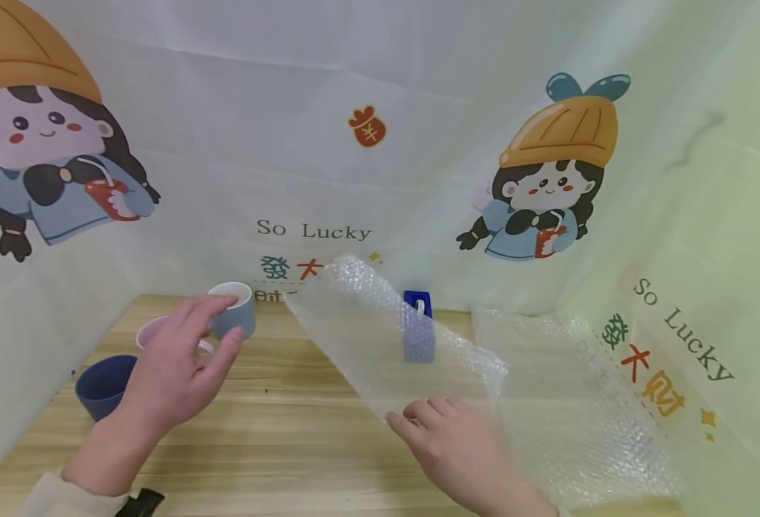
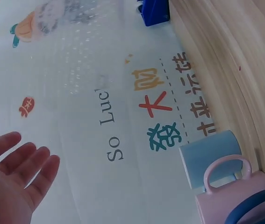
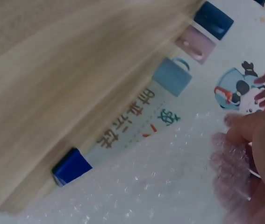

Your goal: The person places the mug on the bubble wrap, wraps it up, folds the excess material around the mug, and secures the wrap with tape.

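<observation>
My right hand (image 1: 453,445) pinches the near edge of a clear sheet of bubble wrap (image 1: 360,323), raised and slanting over the table. In the right wrist view, its fingers show through the wrap (image 3: 155,172). My left hand (image 1: 179,359) is in the air at the left, thumb and fingers apart, holding nothing. In the head view it overlaps a light blue mug (image 1: 242,321), a pink mug (image 1: 150,333) and a dark blue mug (image 1: 103,388). The left wrist view shows its relaxed fingers (image 2: 27,163) away from the mugs.
A blue tape dispenser (image 1: 418,300) stands at the back, partly seen through the raised wrap. More bubble wrap (image 1: 567,409) lies flat on the right of the wooden table (image 1: 289,445). A printed cloth (image 1: 237,143) hangs behind and along both sides.
</observation>
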`<state>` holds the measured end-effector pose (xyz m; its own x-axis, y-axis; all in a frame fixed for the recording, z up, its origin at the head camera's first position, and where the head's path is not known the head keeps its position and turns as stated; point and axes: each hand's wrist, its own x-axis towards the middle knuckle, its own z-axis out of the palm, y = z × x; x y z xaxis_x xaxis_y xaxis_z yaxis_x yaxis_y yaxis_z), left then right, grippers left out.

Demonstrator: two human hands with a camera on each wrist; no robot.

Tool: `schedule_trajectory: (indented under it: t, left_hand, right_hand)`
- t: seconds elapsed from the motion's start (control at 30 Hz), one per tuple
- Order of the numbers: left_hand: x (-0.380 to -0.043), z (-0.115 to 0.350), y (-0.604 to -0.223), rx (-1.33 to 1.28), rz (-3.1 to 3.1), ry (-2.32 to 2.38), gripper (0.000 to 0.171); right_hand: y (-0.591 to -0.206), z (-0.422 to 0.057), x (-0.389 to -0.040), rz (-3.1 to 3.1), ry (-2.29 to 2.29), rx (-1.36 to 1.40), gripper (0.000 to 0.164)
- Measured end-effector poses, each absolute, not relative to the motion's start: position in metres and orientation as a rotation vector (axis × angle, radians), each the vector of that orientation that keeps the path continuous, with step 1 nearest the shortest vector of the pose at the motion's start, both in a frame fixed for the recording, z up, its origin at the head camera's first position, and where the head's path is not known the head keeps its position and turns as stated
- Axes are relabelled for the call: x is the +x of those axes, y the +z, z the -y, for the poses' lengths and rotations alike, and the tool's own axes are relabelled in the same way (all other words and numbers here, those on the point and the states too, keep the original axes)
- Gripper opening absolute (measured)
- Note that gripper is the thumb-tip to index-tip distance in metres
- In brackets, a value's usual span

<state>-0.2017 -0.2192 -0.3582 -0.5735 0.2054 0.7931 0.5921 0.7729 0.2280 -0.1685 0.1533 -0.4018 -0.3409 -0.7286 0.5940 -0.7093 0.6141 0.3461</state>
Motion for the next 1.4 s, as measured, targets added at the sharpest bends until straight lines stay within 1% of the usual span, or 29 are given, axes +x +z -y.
schedule_trajectory:
  t: [0.2, 0.23, 0.27, 0.33, 0.4, 0.47, 0.53, 0.6, 0.7, 0.8, 0.9, 1.03, 1.07, 1.13, 1.23, 1.4]
  left_hand:
    - [-0.203, 0.223, -0.367, -0.632, 2.431, -0.595, 0.037]
    - [-0.203, 0.224, -0.369, -0.644, 2.505, -0.598, 0.037]
    - [-0.204, 0.224, -0.373, -0.666, 2.568, -0.598, 0.037]
    - [-0.205, 0.225, -0.382, -0.727, 2.707, -0.587, 0.041]
    - [-0.206, 0.223, -0.394, -0.813, 2.841, -0.601, 0.049]
    - [-0.207, 0.221, -0.41, -0.889, 2.95, -0.622, 0.063]
    - [-0.206, 0.219, -0.425, -0.904, 3.058, -0.659, 0.081]
    - [-0.204, 0.218, -0.437, -0.874, 3.14, -0.689, 0.096]
    - [-0.2, 0.217, -0.447, -0.825, 3.201, -0.705, 0.111]
    - [-0.199, 0.215, -0.449, -0.813, 3.216, -0.72, 0.118]
    - [-0.198, 0.213, -0.45, -0.79, 3.216, -0.706, 0.121]
    - [-0.198, 0.212, -0.453, -0.775, 3.225, -0.717, 0.121]
    - [-0.198, 0.212, -0.453, -0.778, 3.224, -0.721, 0.12]
    - [-0.197, 0.213, -0.454, -0.777, 3.227, -0.729, 0.12]
    - [-0.198, 0.214, -0.455, -0.78, 3.218, -0.712, 0.12]
    - [-0.199, 0.211, -0.453, -0.784, 3.216, -0.716, 0.12]
  right_hand:
    - [-0.426, -0.149, -0.166, 2.001, -0.06, 1.296, 0.023]
    - [-0.43, -0.15, -0.165, 2.014, -0.083, 1.31, 0.025]
    - [-0.433, -0.151, -0.164, 2.047, -0.098, 1.334, 0.03]
    - [-0.438, -0.154, -0.161, 2.132, -0.142, 1.379, 0.046]
    - [-0.442, -0.156, -0.158, 2.254, -0.173, 1.418, 0.058]
    - [-0.446, -0.159, -0.156, 2.353, -0.173, 1.475, 0.054]
    - [-0.449, -0.161, -0.155, 2.443, -0.129, 1.528, 0.049]
    - [-0.453, -0.162, -0.155, 2.519, -0.044, 1.573, 0.044]
    - [-0.455, -0.167, -0.156, 2.596, 0.084, 1.598, 0.043]
    - [-0.449, -0.174, -0.165, 2.646, 0.192, 1.479, 0.039]
    - [-0.438, -0.182, -0.184, 2.75, 0.234, 1.238, 0.048]
    - [-0.435, -0.191, -0.213, 2.997, 0.227, 1.038, 0.083]
    - [-0.436, -0.192, -0.219, 3.076, 0.253, 1.014, 0.09]
    - [-0.438, -0.195, -0.227, 3.208, 0.323, 0.988, 0.099]
    - [-0.442, -0.196, -0.233, 3.326, 0.419, 0.94, 0.103]
    - [-0.441, -0.197, -0.234, 3.393, 0.415, 0.859, 0.102]
